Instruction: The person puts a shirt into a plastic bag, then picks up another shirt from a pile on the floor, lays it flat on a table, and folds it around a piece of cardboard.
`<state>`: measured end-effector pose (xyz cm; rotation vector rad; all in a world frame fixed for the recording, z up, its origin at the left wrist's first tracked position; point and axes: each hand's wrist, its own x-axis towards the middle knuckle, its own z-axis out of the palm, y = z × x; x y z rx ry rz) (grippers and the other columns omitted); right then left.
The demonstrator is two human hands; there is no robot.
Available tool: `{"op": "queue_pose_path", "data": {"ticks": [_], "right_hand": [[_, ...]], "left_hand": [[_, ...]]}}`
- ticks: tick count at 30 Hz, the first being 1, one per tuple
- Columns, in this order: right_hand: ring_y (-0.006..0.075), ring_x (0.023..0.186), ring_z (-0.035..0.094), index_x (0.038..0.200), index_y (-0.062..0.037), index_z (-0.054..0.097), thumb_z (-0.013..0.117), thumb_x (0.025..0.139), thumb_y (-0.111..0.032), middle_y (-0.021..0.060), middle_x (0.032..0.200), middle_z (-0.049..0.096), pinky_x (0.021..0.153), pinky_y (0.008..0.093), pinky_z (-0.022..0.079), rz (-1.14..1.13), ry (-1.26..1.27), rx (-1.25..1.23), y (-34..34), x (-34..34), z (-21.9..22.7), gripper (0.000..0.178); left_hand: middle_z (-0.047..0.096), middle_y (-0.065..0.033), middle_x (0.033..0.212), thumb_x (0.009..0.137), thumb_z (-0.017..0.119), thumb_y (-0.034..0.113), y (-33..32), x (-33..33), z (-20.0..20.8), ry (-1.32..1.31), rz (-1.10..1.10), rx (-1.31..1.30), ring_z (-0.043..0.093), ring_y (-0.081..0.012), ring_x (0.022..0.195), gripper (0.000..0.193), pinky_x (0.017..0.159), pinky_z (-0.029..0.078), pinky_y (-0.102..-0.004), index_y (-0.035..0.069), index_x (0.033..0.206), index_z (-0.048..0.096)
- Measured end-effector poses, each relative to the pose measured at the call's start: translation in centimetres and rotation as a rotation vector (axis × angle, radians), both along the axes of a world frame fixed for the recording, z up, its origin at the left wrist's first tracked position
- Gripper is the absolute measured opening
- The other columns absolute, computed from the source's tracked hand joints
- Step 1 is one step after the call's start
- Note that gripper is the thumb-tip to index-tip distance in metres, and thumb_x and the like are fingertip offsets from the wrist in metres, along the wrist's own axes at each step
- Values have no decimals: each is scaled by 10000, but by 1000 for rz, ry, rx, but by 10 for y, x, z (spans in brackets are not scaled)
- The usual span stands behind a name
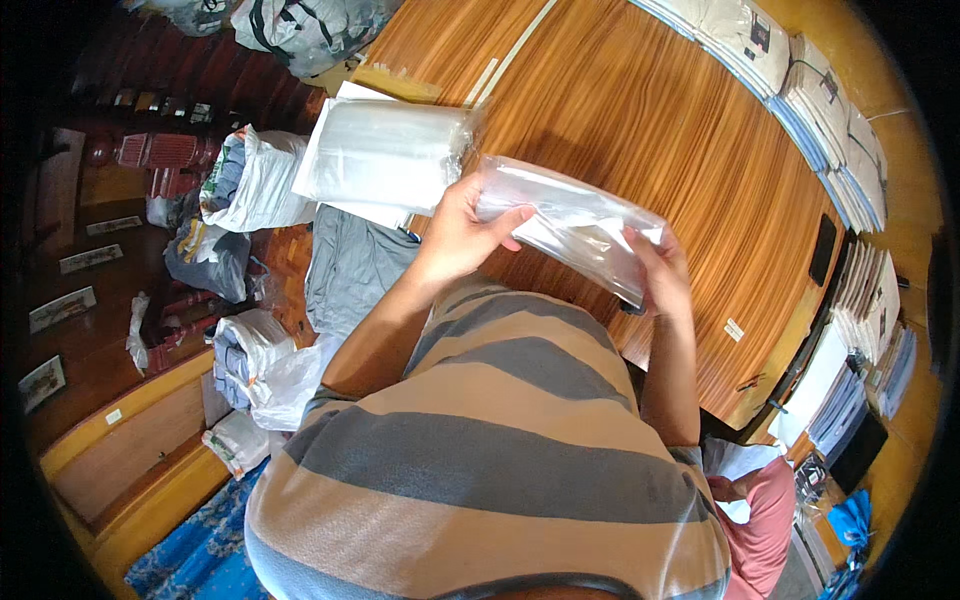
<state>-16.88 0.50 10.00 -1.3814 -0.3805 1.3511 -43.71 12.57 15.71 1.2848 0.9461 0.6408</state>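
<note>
A folded clear plastic bag (pixel 575 222) stretches between my two hands above the near edge of the wooden table. My left hand (pixel 467 232) pinches its left end, the thumb lying on top. At the right end, my right hand (pixel 664 272) grips the bag with the thumb over it and the other fingers mostly behind. The bag is tilted, its right end lower in the picture. Just beyond my left hand lies a stack of clear plastic bags (pixel 385 150) on a white sheet.
Folded garments in piles line the wooden table's (pixel 640 110) far right edge, with a dark phone (pixel 823 250) beside them. White bags of clothing (pixel 262 185) stand at the left. Grey cloth (pixel 352 268) hangs near my left forearm. Pink cloth (pixel 765 530) shows at lower right.
</note>
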Motion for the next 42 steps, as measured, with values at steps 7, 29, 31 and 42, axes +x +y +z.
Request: {"op": "queue_pose_path", "data": {"ticks": [7,29,31,42], "right_hand": [[234,1160,672,1339,-31,648,924,783,-263,117,1258,721,1018,368,496,614,-750,443,30,2,74,663],[178,895,611,1150,-6,651,678,966,-122,90,946,669,845,349,510,812,-294,459,140,-106,-53,219],[190,896,620,1165,-10,648,661,961,-105,98,942,670,850,360,515,852,-286,536,153,-126,-61,225],[220,1136,639,1501,-17,486,735,884,-119,106,1345,640,956,366,531,910,-26,99,195,-148,-9,673]], "left_hand": [[736,-104,1049,939,790,108,18,-5,34,184,-357,437,682,-87,864,355,679,571,-260,11,1244,636],[705,-115,838,931,773,186,15,-67,-5,559,493,706,680,-222,647,154,597,535,-349,35,905,756],[678,-111,839,937,744,189,14,-66,-5,583,482,774,686,-269,692,144,618,549,-376,47,913,734],[643,-78,902,907,738,177,1,-63,-13,646,330,1048,689,-289,786,111,654,582,-406,86,887,678]]}}
